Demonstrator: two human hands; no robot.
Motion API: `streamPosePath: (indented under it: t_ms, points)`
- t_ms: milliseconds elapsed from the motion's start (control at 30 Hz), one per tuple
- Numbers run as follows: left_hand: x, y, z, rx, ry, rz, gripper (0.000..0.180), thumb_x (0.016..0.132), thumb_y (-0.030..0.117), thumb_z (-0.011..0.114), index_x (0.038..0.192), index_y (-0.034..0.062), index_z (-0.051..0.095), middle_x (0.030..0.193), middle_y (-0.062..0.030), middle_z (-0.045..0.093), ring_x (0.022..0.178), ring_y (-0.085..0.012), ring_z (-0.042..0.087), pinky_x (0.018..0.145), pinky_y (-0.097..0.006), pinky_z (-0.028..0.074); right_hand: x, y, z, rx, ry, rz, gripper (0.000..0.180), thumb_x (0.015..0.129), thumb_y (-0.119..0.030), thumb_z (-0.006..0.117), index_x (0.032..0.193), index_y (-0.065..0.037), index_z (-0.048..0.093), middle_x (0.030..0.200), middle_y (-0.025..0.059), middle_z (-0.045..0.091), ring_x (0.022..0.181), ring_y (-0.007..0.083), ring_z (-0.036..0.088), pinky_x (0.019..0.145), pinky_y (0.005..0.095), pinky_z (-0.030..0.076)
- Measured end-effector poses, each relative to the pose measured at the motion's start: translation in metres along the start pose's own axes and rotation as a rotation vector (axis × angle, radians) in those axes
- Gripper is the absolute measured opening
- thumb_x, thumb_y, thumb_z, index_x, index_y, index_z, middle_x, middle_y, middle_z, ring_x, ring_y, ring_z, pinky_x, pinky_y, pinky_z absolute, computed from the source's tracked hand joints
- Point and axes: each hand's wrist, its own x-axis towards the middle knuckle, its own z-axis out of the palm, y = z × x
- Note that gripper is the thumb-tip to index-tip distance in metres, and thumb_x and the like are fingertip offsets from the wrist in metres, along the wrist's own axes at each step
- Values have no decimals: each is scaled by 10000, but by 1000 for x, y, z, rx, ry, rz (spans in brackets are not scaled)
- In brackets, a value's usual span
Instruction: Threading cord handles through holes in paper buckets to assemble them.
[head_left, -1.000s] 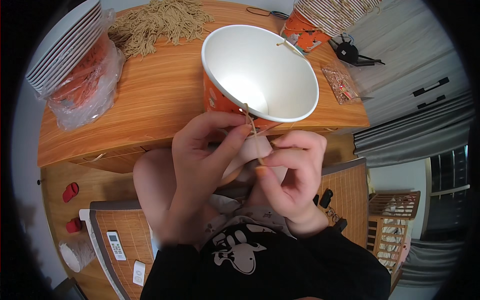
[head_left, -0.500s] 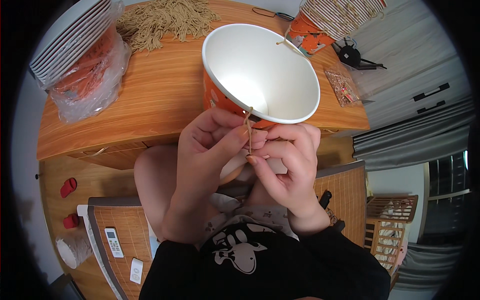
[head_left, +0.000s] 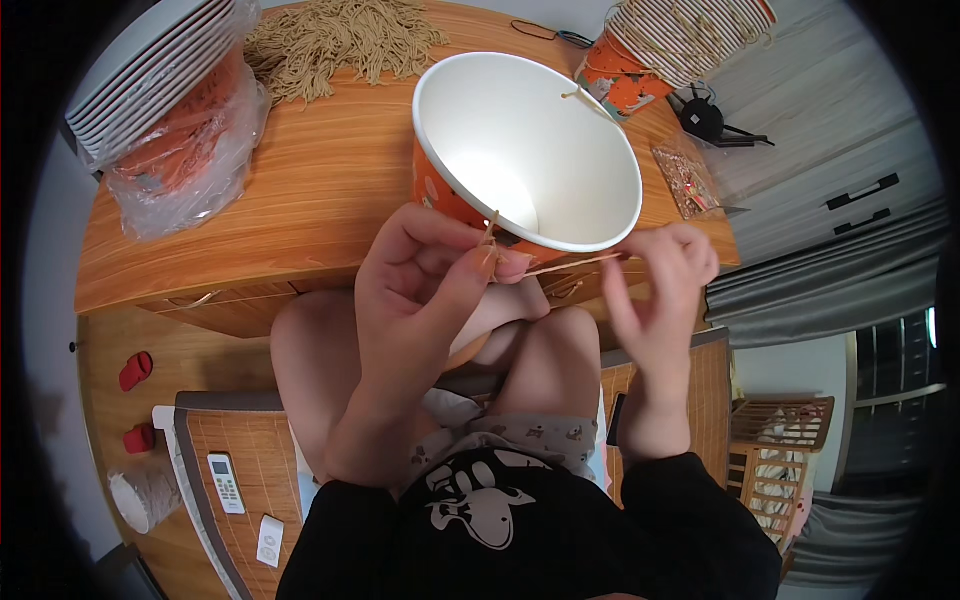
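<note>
A large paper bucket point(head_left: 475, 130), white inside and orange outside, stands tilted at the table's near edge, its mouth turned toward me. Close to its near rim, my left hand point(head_left: 415, 285) pinches a tan cord point(head_left: 570, 267), whose short end pokes up between thumb and fingers. Off to the right, my right hand point(head_left: 665, 290) holds the other stretch of this cord between thumb and fingertips, pulled nearly straight. Whether the cord passes through the bucket wall is hidden behind my left fingers. Another bit of cord point(head_left: 580, 97) shows at the far rim.
A pile of tan cords point(head_left: 345, 45) lies at the back of the wooden table point(head_left: 310, 170). Stacked buckets in plastic wrap point(head_left: 180, 150) stand at left; another stack with cords point(head_left: 640, 70) stands back right. Beside it are a black object point(head_left: 702, 118) and a small clear bag point(head_left: 685, 180).
My right hand has moved right and slightly up, drawing the cord out sideways from my left hand. The left hand has stayed near the rim, still pinching.
</note>
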Motion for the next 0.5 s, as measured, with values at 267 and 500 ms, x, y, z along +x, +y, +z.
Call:
streamPosePath:
  t_ms: [267,500]
  points:
    - [-1,-9,8,144,-6,41,130,977,-44,566,1098,-22,522,1040,-169,719,1000,-171,702,905,-279,560,30,3,-17,437,266,23,267,784,9,634,1048,-23,659,1101,141,643,975,254,607,941,369,442]
    - [-4,-7,6,185,-19,62,140,981,-37,564,1114,-31,519,1077,-150,683,1022,-152,681,828,-297,622,34,-51,-37,136,-68,-266,276,742,-118,787,1014,-89,748,1257,139,628,1062,253,565,908,342,434]
